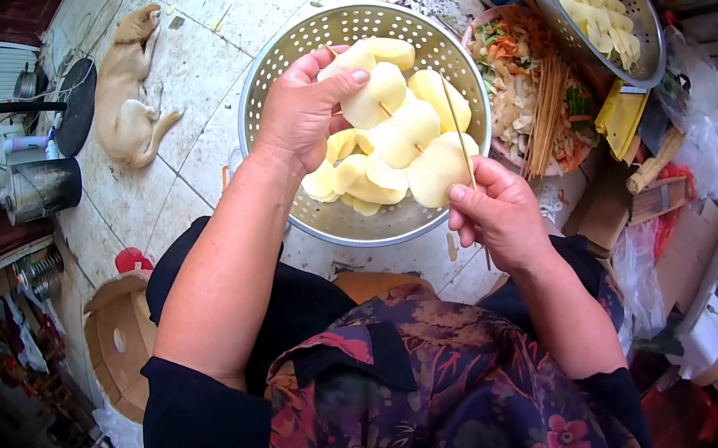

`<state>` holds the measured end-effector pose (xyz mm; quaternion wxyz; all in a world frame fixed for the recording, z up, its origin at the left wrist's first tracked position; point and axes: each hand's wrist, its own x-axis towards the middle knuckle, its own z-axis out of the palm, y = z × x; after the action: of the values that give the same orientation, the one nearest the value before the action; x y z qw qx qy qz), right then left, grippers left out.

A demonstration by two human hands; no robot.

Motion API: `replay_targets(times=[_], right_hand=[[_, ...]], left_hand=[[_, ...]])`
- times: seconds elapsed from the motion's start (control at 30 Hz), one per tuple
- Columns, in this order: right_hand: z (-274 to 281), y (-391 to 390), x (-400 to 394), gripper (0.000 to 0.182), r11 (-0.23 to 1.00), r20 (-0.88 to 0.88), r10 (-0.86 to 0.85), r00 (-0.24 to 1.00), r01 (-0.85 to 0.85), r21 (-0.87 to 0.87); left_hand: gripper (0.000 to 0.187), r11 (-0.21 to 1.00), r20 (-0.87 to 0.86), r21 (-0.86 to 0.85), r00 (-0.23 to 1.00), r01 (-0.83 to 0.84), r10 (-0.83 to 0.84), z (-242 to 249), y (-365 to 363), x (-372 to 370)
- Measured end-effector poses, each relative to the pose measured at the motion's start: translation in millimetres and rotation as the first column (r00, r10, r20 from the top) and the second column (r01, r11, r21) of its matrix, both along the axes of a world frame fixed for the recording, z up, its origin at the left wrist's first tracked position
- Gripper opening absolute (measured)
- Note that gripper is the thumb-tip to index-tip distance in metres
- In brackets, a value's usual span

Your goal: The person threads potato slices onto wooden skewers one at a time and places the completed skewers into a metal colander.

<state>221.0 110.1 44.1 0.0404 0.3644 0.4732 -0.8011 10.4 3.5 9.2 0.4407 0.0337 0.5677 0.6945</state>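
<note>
My left hand [297, 112] is closed on one end of a skewer strung with pale, round potato slices [403, 132]. The slices overlap in a slanting row above a perforated metal colander [351, 230]. Between the thumb and fingers of my right hand [503, 212] is a thin bamboo skewer [456, 116], pointing up and away past the row's near end. Its fingertips are right at the edge of the lowest potato slice [438, 175]. More loose slices [362, 180] lie in the colander, partly hidden by the held row.
A second colander [657, 49] with skewered slices stands at upper right. Below it, a tray of chopped vegetables [506, 69] carries a bundle of bamboo skewers [548, 113]. A dog [123, 101] lies on the tiles at left. A cardboard box [112, 347] sits by my left leg.
</note>
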Motion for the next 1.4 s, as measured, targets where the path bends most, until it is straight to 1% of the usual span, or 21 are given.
replay_targets(times=[0.07, 0.2, 0.27, 0.3, 0.37, 0.4, 0.47, 0.5, 0.57, 0.6, 0.63, 0.73, 0.8, 0.83, 0.93, 1.07, 1.17, 1.23, 1.27, 1.33, 1.4], right_hand=[[0, 1, 0, 0.022, 1.000, 0.003, 0.006, 1.000, -0.006, -0.005], [-4, 2, -1, 0.022, 1.000, -0.007, 0.006, 1.000, -0.006, 0.013], [-3, 1, -4, 0.021, 1.000, -0.008, -0.010, 1.000, 0.010, 0.017], [-2, 1, -5, 0.021, 0.999, -0.010, -0.025, 1.000, 0.025, 0.022], [-5, -1, -5, 0.021, 0.999, -0.025, -0.038, 0.999, 0.038, 0.010], [-6, 0, -5, 0.022, 0.999, -0.038, -0.049, 0.998, 0.049, -0.001], [-5, 0, -7, 0.021, 0.998, -0.041, -0.064, 0.997, 0.064, -0.001], [-4, 0, -8, 0.021, 0.997, -0.044, -0.076, 0.996, 0.076, -0.010], [-5, 0, -11, 0.021, 0.996, -0.056, -0.092, 0.994, 0.092, -0.003], [-6, 0, -12, 0.021, 0.995, -0.057, -0.097, 0.994, 0.096, -0.014], [-7, 0, -13, 0.021, 0.995, -0.058, -0.101, 0.993, 0.100, -0.025], [-5, 0, -18, 0.028, 0.998, -0.024, -0.051, 0.998, 0.050, -0.032], [-7, 1, -19, 0.036, 0.999, -0.026, -0.004, 1.000, 0.003, -0.038], [-8, 1, -19, 0.036, 1.000, -0.023, 0.007, 1.000, -0.007, -0.028], [-12, 3, -20, 0.039, 0.998, -0.088, 0.040, 0.995, -0.045, -0.049], [-10, -1, -21, 0.041, 0.997, -0.090, 0.046, 0.995, -0.051, -0.054], [-8, -2, -22, 0.036, 0.997, -0.087, 0.047, 0.995, -0.052, -0.059], [-10, -1, -22, 0.027, 0.999, -0.098, 0.028, 0.995, -0.032, -0.043], [-9, -1, -22, 0.027, 0.999, -0.097, 0.031, 0.995, -0.035, -0.041], [-7, -1, -23, 0.020, 0.999, -0.087, 0.031, 0.996, -0.033, -0.023], [-7, -1, -22, 0.020, 0.999, -0.084, 0.036, 0.996, -0.037, -0.017]], left_hand=[[0.040, 0.998, 0.001, -0.047, 0.999, 0.032, -0.032, 5, 1, 0], [0.040, 0.998, 0.001, -0.035, 0.999, 0.053, -0.053, 5, 2, 5], [0.045, 1.000, 0.002, -0.006, 1.000, -0.005, 0.005, 2, 4, 4], [0.045, 1.000, 0.001, -0.004, 1.000, -0.004, 0.004, 2, 5, 5], [0.048, 0.996, -0.027, 0.007, 0.996, -0.088, 0.089, 3, 8, 8], [0.048, 0.996, -0.027, 0.015, 0.996, -0.087, 0.087, 4, 8, 9], [0.048, 0.997, 0.006, -0.072, 0.999, -0.037, 0.038, 4, 8, 13], [0.048, 0.998, 0.006, -0.058, 0.999, -0.036, 0.036, 3, 8, 18], [0.046, 0.977, 0.197, 0.055, 0.957, 0.206, -0.213, 1, 6, 31], [0.042, 0.976, 0.246, 0.081, 0.945, 0.203, -0.217, 2, 5, 36], [0.042, 0.975, 0.243, 0.094, 0.945, 0.199, -0.217, 2, 7, 36], [0.038, 0.984, 0.200, 0.143, 0.971, 0.104, -0.132, 7, 10, 32], [0.038, 0.984, 0.166, 0.154, 0.980, 0.088, -0.114, 5, 10, 25], [0.037, 0.985, 0.136, 0.152, 0.985, 0.083, -0.104, 4, 9, 22], [0.038, 0.986, 0.157, 0.136, 0.981, 0.093, -0.114, 7, 7, 20], [0.041, 0.985, 0.187, 0.108, 0.970, 0.138, -0.156, 9, 4, 19], [0.044, 0.981, 0.206, 0.073, 0.960, 0.177, -0.189, 16, 4, 20], [0.045, 0.983, 0.205, 0.079, 0.962, 0.168, -0.181, 17, 4, 21], [0.045, 0.983, 0.203, 0.082, 0.963, 0.164, -0.178, 17, 5, 22], [0.045, 0.985, 0.193, 0.071, 0.966, 0.160, -0.171, 17, 6, 22], [0.045, 0.986, 0.183, 0.060, 0.969, 0.158, -0.167, 17, 6, 22]])
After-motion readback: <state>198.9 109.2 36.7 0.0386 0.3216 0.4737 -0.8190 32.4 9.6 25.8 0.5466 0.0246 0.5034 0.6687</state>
